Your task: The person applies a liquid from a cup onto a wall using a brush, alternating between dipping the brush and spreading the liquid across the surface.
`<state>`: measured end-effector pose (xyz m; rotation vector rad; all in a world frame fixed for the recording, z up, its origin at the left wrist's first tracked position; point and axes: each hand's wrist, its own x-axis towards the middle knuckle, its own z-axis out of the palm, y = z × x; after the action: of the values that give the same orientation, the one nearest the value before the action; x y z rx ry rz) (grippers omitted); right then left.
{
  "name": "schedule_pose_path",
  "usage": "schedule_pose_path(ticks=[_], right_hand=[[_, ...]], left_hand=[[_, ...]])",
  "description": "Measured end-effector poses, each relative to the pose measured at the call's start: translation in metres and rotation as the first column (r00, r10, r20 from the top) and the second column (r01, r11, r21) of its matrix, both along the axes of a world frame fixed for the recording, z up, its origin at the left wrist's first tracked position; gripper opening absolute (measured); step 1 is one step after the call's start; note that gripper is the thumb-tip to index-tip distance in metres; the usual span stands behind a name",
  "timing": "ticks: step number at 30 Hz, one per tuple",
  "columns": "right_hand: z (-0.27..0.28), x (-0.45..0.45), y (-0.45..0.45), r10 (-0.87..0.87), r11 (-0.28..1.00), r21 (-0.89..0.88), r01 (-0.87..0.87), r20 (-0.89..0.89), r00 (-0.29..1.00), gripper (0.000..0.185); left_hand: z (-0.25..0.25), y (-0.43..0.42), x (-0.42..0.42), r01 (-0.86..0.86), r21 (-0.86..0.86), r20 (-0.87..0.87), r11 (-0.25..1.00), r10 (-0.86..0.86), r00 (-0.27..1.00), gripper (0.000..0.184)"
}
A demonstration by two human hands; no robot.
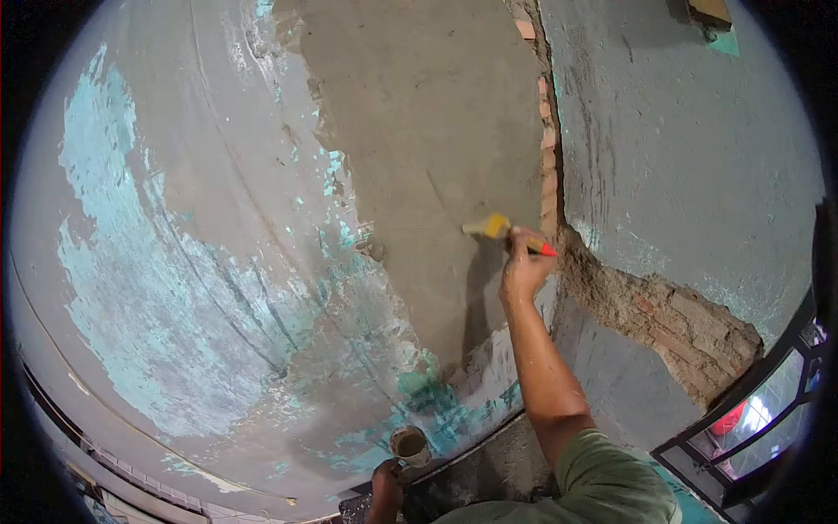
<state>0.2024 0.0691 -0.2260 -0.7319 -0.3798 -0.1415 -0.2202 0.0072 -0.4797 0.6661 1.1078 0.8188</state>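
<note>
My right hand (522, 272) is raised to the wall with its fingers closed round the handle of a paintbrush (497, 226). The brush has a yellow head and a red-tipped handle, and its bristles point left at a broad patch of grey-brown plaster (428, 131). Whether the bristles touch the plaster is hard to tell, as they are slightly blurred. Low in the view, my left hand (386, 491) grips a mug (410, 447) by its handle side. Inside the mug is something brownish, probably liquid.
Peeling turquoise paint (148, 306) covers the wall at left. A strip of exposed brick (548, 166) runs down the plaster's right edge, joining a rough broken channel (663, 319). A dark-framed window (759, 419) is at lower right. A thin cable (78, 382) curves along the lower left.
</note>
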Motion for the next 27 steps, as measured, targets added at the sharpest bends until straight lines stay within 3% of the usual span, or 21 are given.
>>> schedule_pose_path(ticks=[3,4,6,8,10,12,15,17,20,21,22,24,26,27], right_hand=[[0.093,-0.051,-0.009,0.284,0.897,0.335,-0.287,0.058,0.957,0.017],[0.102,-0.057,0.005,0.269,0.904,0.328,-0.274,0.06,0.961,0.019],[0.109,-0.059,0.029,0.235,0.917,0.314,-0.245,0.072,0.969,0.021],[0.065,-0.046,0.038,0.2,0.945,0.257,-0.202,0.034,0.979,0.021],[0.041,-0.04,0.028,0.13,0.975,0.182,-0.129,0.005,0.991,0.021],[0.034,-0.04,0.011,0.029,0.996,0.082,-0.028,-0.013,0.999,0.022],[0.104,-0.078,0.0,0.038,0.962,0.263,-0.069,0.119,0.992,0.022],[0.12,-0.082,0.025,0.109,0.957,0.258,-0.133,0.107,0.988,0.021],[0.088,-0.073,0.035,0.177,0.947,0.257,-0.192,0.082,0.981,0.02],[0.068,-0.066,0.035,0.192,0.944,0.259,-0.206,0.077,0.978,0.02],[0.043,-0.057,0.031,0.156,0.969,0.186,-0.163,0.051,0.986,0.019],[0.02,-0.043,0.019,0.053,0.996,0.076,-0.055,0.028,0.998,0.019],[0.019,-0.039,0.007,-0.082,0.997,0.02,0.081,0.038,0.996,0.018],[0.036,-0.04,0.005,-0.22,0.975,0.039,0.217,0.211,0.952,0.019]], left_hand=[[-0.021,0.014,-0.012,0.005,0.012,0.036,1.0,-0.006,0.999,0.016],[-0.031,0.017,-0.018,0.004,0.013,0.073,1.0,-0.005,0.997,0.015],[-0.039,0.016,-0.019,0.068,0.159,-0.117,0.985,-0.049,0.992,0.016],[-0.043,0.021,-0.023,0.053,0.15,-0.107,0.987,-0.037,0.994,0.015],[-0.046,0.023,-0.022,-0.037,-0.034,0.109,0.999,0.041,0.993,0.013],[-0.043,0.023,-0.02,-0.042,-0.081,0.031,0.996,0.045,0.999,0.013],[-0.031,0.021,-0.016,-0.035,-0.096,-0.046,0.995,0.031,0.998,0.011],[-0.033,0.019,-0.017,0.008,-0.017,-0.092,1.0,-0.009,0.996,0.01],[-0.052,0.019,-0.025,0.062,0.054,-0.052,0.997,-0.059,0.997,0.01],[-0.055,0.021,-0.025,0.039,-0.023,0.052,0.999,-0.037,0.998,0.009],[-0.06,0.02,-0.026,0.022,-0.104,0.156,0.994,-0.006,0.988,0.009],[-0.142,0.042,-0.045,0.053,0.113,0.026,0.992,-0.057,0.998,0.01],[-0.165,0.041,-0.05,0.073,0.206,-0.054,0.976,-0.063,0.997,0.012],[-0.158,0.035,-0.045,0.063,0.197,-0.059,0.978,-0.052,0.997,0.012]])
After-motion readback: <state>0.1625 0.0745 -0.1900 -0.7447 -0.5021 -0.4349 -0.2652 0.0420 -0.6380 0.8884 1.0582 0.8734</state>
